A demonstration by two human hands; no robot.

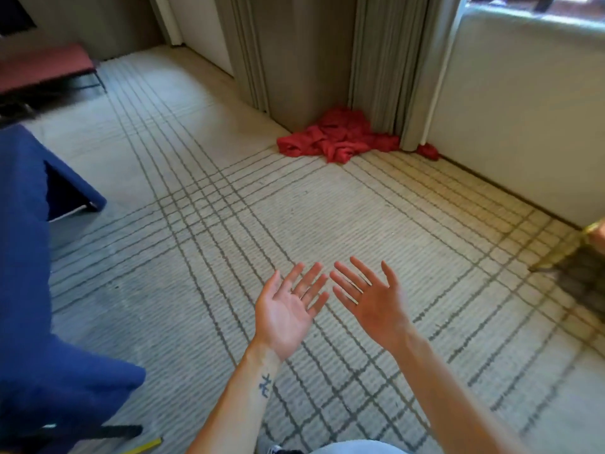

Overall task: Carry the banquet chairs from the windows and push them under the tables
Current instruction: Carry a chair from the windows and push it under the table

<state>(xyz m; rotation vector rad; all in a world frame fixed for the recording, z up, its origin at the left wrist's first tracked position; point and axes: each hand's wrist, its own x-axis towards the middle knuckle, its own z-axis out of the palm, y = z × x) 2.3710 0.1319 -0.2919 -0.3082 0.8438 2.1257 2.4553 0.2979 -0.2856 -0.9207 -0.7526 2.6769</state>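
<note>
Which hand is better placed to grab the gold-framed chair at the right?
Right hand: both are open and empty, but the chair is to its right, farther from the left hand.

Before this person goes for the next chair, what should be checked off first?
1. Left hand free: ok, open, palm up, empty.
2. Right hand free: ok, open, empty.
3. Chair to fetch in sight: cannot tell; only a gold frame shows at the right border.
4. Floor free of trip hazards: not ok; a red cloth pile lies by the curtain.
5. Room under the blue-clothed table: cannot tell; the cloth hides it.
</note>
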